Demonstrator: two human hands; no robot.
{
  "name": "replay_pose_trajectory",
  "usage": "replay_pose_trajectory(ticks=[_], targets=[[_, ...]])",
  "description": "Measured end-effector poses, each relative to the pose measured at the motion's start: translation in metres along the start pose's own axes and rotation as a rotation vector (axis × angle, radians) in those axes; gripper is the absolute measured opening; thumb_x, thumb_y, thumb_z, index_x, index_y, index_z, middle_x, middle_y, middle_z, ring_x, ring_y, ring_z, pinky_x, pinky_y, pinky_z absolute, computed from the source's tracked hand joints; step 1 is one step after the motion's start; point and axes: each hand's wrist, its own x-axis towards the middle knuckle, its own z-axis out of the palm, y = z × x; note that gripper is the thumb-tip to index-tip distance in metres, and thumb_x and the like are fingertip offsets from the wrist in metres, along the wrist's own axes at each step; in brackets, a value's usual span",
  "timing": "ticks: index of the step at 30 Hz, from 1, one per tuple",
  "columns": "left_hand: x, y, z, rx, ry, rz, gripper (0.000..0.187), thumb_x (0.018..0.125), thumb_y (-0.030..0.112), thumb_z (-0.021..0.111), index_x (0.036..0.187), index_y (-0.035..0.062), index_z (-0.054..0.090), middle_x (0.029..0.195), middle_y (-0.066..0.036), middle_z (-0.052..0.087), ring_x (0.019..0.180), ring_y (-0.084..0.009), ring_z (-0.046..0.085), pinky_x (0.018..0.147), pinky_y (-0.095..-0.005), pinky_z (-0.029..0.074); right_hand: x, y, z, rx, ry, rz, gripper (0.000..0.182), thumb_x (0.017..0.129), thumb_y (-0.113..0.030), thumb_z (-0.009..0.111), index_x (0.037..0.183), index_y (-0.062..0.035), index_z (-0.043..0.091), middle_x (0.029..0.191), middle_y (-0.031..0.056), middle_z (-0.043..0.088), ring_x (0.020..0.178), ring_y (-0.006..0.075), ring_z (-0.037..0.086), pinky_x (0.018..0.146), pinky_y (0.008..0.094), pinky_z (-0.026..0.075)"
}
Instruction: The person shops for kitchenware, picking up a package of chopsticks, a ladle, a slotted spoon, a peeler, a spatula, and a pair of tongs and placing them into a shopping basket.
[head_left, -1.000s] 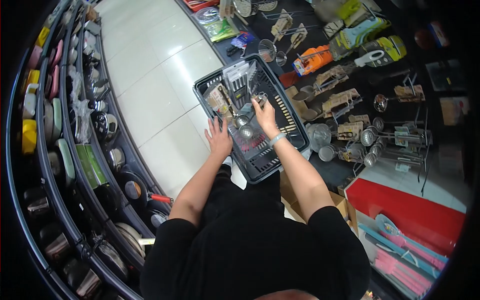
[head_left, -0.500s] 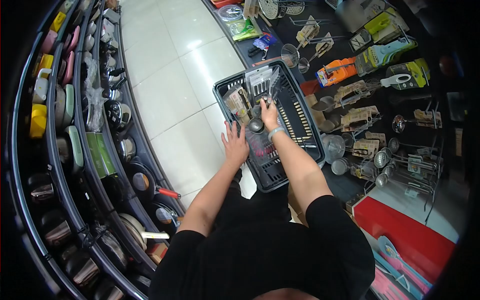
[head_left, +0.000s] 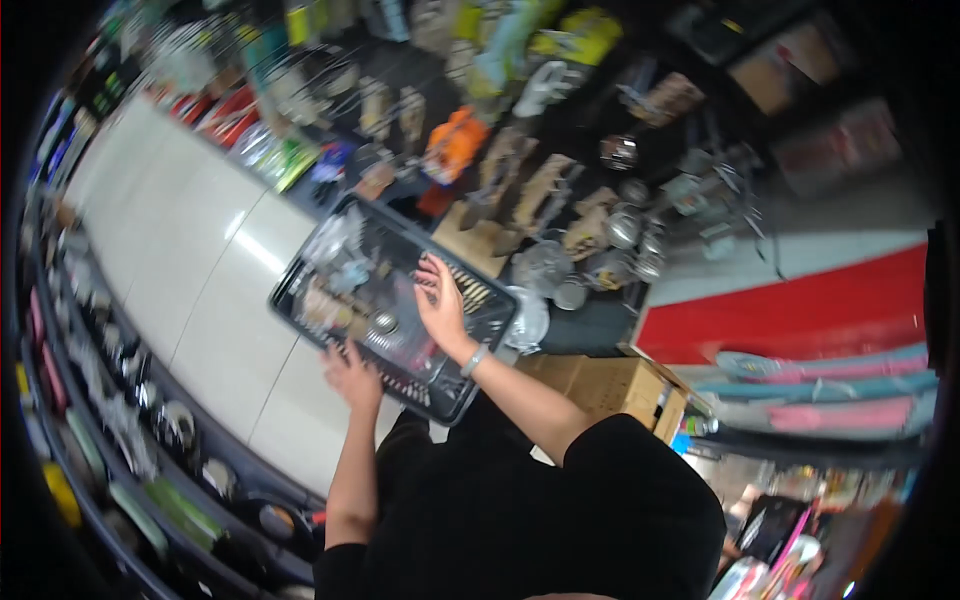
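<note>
A black plastic shopping basket (head_left: 402, 386) lies below me, tilted in view, with packaged utensils in it. My left hand (head_left: 352, 376) is at its near left rim, fingers spread; blur hides whether they touch. Over the right half of the basket hangs my right hand (head_left: 441, 308), fingers stretched out and holding nothing I can see. Beside it in the basket are a round metal utensil head (head_left: 383, 323), a carded pack (head_left: 328, 308) and clear packaging (head_left: 350, 270). A light bracelet (head_left: 474, 360) circles my right wrist.
Carded kitchen tools, among them an orange pack (head_left: 456, 143) and metal strainers (head_left: 622, 228), hang on the display to the right. Cardboard boxes (head_left: 592, 386) stand near my right elbow. Pale floor tiles (head_left: 215, 300) run along the left, bordered by cookware shelves (head_left: 150, 400).
The view has swung to the right and is blurred. My right hand has let go of the metal utensils in the basket and opened above its right side. My left hand stays by the rim.
</note>
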Motion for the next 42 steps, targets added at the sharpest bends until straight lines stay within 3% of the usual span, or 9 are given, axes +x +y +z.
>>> replay_pose_trajectory(ticks=[4, 8, 12, 15, 19, 22, 30, 33, 42], targets=[[-0.001, 0.004, -0.004, 0.034, -0.002, 0.010, 0.066, 0.075, 0.017, 0.063, 0.136, 0.0150, 0.036, 0.145, -0.018, 0.023, 0.136, -0.0418, 0.011, 0.104, -0.0559, 0.020, 0.008, -0.060, -0.112, -0.370, 0.435, -0.348, 0.042, 0.082, 0.004, 0.056, 0.120, -0.0014, 0.041, 0.116, 0.0122, 0.049, 0.103, 0.0183, 0.052, 0.083, 0.0273, 0.045], [-0.002, 0.002, -0.001, 0.024, 0.005, 0.047, 0.065, 0.075, 0.015, 0.062, 0.135, 0.0146, 0.037, 0.144, -0.019, 0.023, 0.136, -0.0420, 0.010, 0.104, -0.0558, 0.019, 0.052, -0.111, -0.217, -0.357, 0.939, -0.507, 0.050, 0.082, -0.004, 0.060, 0.125, -0.0023, 0.036, 0.122, 0.0146, 0.042, 0.108, 0.0248, 0.047, 0.095, 0.0369, 0.036], [-0.003, 0.002, 0.000, 0.039, 0.019, 0.055, 0.065, 0.074, 0.015, 0.063, 0.134, 0.0130, 0.038, 0.143, -0.021, 0.024, 0.136, -0.0429, 0.010, 0.104, -0.0556, 0.019, 0.102, -0.136, -0.302, -0.317, 0.940, -0.439, 0.069, 0.080, -0.017, 0.069, 0.133, -0.0006, 0.028, 0.135, 0.0193, 0.036, 0.125, 0.0285, 0.037, 0.101, 0.0402, 0.030], [-0.003, 0.001, 0.001, 0.062, 0.035, 0.050, 0.062, 0.073, 0.015, 0.064, 0.131, 0.0116, 0.041, 0.142, -0.021, 0.025, 0.135, -0.0436, 0.012, 0.103, -0.0565, 0.021, 0.140, -0.125, -0.343, -0.304, 0.840, -0.436, 0.075, 0.077, -0.025, 0.073, 0.133, -0.0016, 0.029, 0.133, 0.0200, 0.040, 0.123, 0.0283, 0.040, 0.102, 0.0366, 0.030], [-0.003, -0.002, 0.006, 0.092, 0.087, 0.077, 0.062, 0.072, 0.016, 0.064, 0.130, 0.0109, 0.042, 0.142, -0.020, 0.027, 0.135, -0.0434, 0.014, 0.100, -0.0572, 0.026, 0.151, -0.142, -0.351, -0.316, 0.631, -0.286, 0.061, 0.082, -0.026, 0.067, 0.130, -0.0016, 0.037, 0.121, 0.0140, 0.053, 0.110, 0.0220, 0.051, 0.094, 0.0328, 0.038], [-0.004, -0.002, 0.006, 0.096, 0.072, 0.063, 0.062, 0.072, 0.017, 0.064, 0.130, 0.0112, 0.042, 0.142, -0.020, 0.027, 0.135, -0.0430, 0.014, 0.101, -0.0574, 0.025, 0.154, -0.139, -0.353, -0.465, 0.679, -0.172, 0.043, 0.088, -0.031, 0.057, 0.117, -0.0003, 0.050, 0.105, 0.0182, 0.061, 0.099, 0.0287, 0.058, 0.088, 0.0347, 0.042], [-0.005, 0.002, -0.003, 0.063, 0.039, 0.038, 0.061, 0.073, 0.016, 0.063, 0.131, 0.0118, 0.042, 0.143, -0.018, 0.025, 0.136, -0.0414, 0.011, 0.103, -0.0585, 0.021, 0.126, -0.153, -0.311, -0.558, 0.856, -0.305, 0.033, 0.092, -0.027, 0.050, 0.109, 0.0016, 0.052, 0.099, 0.0206, 0.062, 0.094, 0.0342, 0.059, 0.081, 0.0374, 0.044], [-0.005, 0.003, -0.005, 0.056, 0.020, 0.032, 0.061, 0.074, 0.017, 0.063, 0.131, 0.0118, 0.042, 0.143, -0.018, 0.025, 0.136, -0.0413, 0.011, 0.103, -0.0587, 0.021, 0.114, -0.159, -0.289, -0.489, 1.003, -0.303, 0.035, 0.092, -0.027, 0.051, 0.111, 0.0028, 0.051, 0.097, 0.0204, 0.061, 0.091, 0.0330, 0.059, 0.081, 0.0378, 0.044], [-0.006, 0.004, -0.007, 0.073, 0.013, 0.029, 0.058, 0.074, 0.018, 0.062, 0.129, 0.0120, 0.044, 0.143, -0.018, 0.025, 0.136, -0.0407, 0.010, 0.102, -0.0598, 0.020, 0.083, -0.172, -0.265, -0.284, 1.027, -0.319, 0.031, 0.093, -0.024, 0.049, 0.108, 0.0034, 0.051, 0.097, 0.0157, 0.059, 0.087, 0.0240, 0.057, 0.081, 0.0332, 0.043]])
